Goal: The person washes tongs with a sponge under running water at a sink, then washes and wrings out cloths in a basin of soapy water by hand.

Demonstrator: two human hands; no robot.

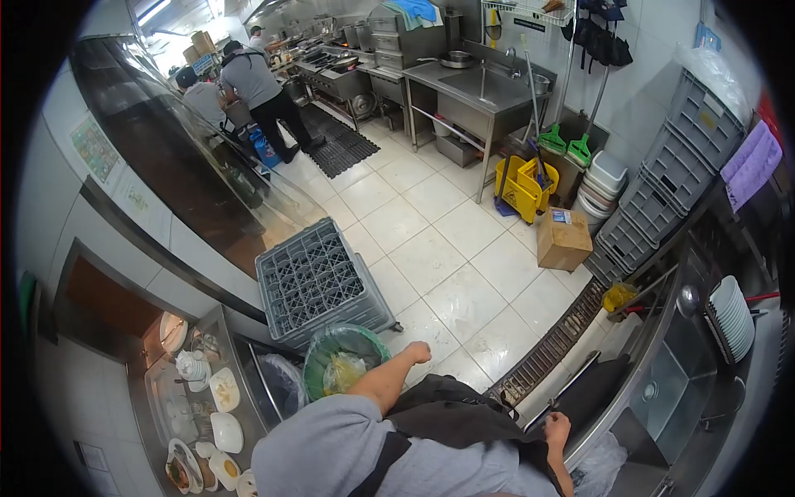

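My left hand point(420, 352) is out in front of me over the tiled floor, its fingers curled into a fist with nothing showing in them. Just left of that forearm stands a round bin with a green liner point(319, 352) and yellowish plastic inside. My right hand point(557, 427) hangs beside my dark apron point(447, 406), close to the sink counter's edge. Its fingers are bent together, and a small dark bit shows at their tips; what it is, I cannot make out.
Grey glass racks point(315, 290) stand ahead left. Dirty dishes point(224, 431) cover the left counter. At right are a sink point(662, 389), plates in a rack point(733, 319), stacked crates point(662, 190), a cardboard box point(565, 238) and a yellow mop bucket point(526, 189). Co-workers point(252, 79) stand far left.
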